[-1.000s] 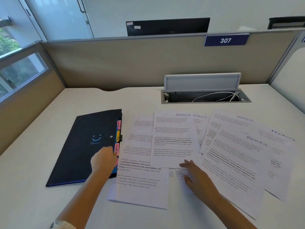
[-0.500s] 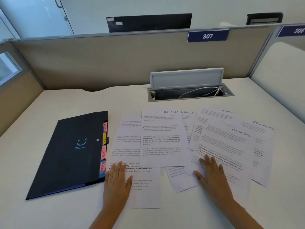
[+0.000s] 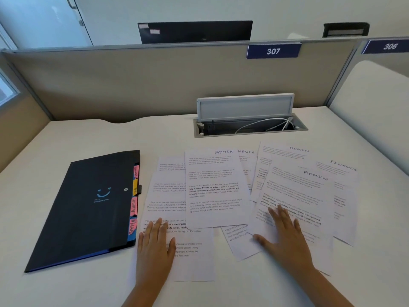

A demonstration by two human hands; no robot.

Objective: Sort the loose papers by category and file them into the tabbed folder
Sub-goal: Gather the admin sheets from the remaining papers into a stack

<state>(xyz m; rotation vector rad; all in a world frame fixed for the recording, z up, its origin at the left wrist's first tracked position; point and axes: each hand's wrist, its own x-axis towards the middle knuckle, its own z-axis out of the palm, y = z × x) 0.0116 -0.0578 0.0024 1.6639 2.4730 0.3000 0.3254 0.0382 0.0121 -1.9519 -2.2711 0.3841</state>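
On the white desk (image 3: 77, 134), your left hand (image 3: 155, 247) and right hand (image 3: 285, 238) lie flat, fingers spread, gripping nothing, on the loose papers (image 3: 217, 189). The closed tabbed folder (image 3: 88, 207) lies just left of them.

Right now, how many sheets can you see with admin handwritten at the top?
3. One ADMIN sheet lies centre, another ADMIN sheet peeks out at the back right, and a front ADMIN sheet sits under the right hand. Overlapped sheets may hide more headings.
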